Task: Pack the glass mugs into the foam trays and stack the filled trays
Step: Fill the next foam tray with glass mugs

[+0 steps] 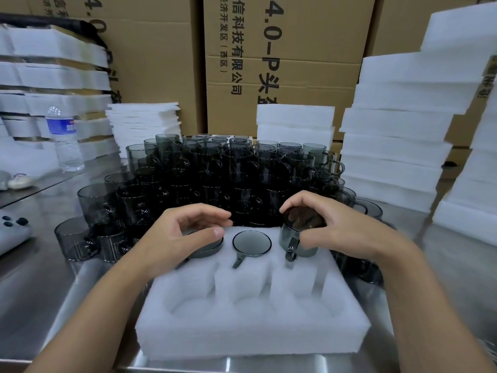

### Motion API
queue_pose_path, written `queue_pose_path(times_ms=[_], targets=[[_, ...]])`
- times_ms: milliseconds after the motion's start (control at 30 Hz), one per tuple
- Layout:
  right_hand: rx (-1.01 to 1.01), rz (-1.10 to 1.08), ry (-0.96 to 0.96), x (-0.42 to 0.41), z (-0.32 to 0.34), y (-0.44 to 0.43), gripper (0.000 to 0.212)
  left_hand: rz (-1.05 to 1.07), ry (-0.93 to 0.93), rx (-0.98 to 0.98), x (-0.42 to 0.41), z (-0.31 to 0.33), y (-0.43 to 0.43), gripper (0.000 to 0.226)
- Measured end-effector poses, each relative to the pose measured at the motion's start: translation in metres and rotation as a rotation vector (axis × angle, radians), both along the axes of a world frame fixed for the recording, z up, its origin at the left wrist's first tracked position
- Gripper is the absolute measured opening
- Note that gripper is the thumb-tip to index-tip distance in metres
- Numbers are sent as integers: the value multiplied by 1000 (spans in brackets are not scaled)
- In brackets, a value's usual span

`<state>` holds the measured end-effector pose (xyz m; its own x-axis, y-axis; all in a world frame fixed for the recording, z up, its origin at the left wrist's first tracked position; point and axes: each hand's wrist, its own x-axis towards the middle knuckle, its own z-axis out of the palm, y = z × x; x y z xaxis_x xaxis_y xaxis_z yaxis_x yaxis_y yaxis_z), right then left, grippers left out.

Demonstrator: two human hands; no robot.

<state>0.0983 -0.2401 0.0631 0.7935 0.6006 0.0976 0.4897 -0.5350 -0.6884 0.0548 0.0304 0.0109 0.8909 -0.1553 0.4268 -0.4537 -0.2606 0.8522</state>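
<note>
Glass mug (298,240) half into foam tray (250,327)
Right hand (341,227) fingers clamp its rim, back-right pocket straight below; left hand (177,232) fingers loosely apart.

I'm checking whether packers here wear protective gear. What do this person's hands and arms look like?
Nothing worn shows. The left hand and right hand are ungloved, no rings visible. Both forearms are bare to the picture's edge: no sleeves, watch or wristbands.

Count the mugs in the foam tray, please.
3, all in the tray's far row: left mug under the left hand, middle mug seated, right mug partly in, held by the right hand. Near row empty.
</note>
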Motion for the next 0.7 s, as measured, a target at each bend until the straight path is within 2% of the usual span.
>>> queue_pose_path(times_ms=[300,400,467,500,600,700], targets=[[-91,0,3,1,-1,2,47,10,9,4,-1,2,-2,25],[28,11,31,2,-2,3,60,16,9,12,-2,2,-2,23],[113,-25,-51,3,-4,6,66,19,12,11,-2,3,-2,21],[142,-59,-115,3,-5,9,60,22,14,9,-2,3,-2,21],[192,-155,-279,3,-9,18,24,28,19,8,-3,2,-3,22],[217,-165,-364,0,-12,27,12,33,16,13,-4,3,-3,22]])
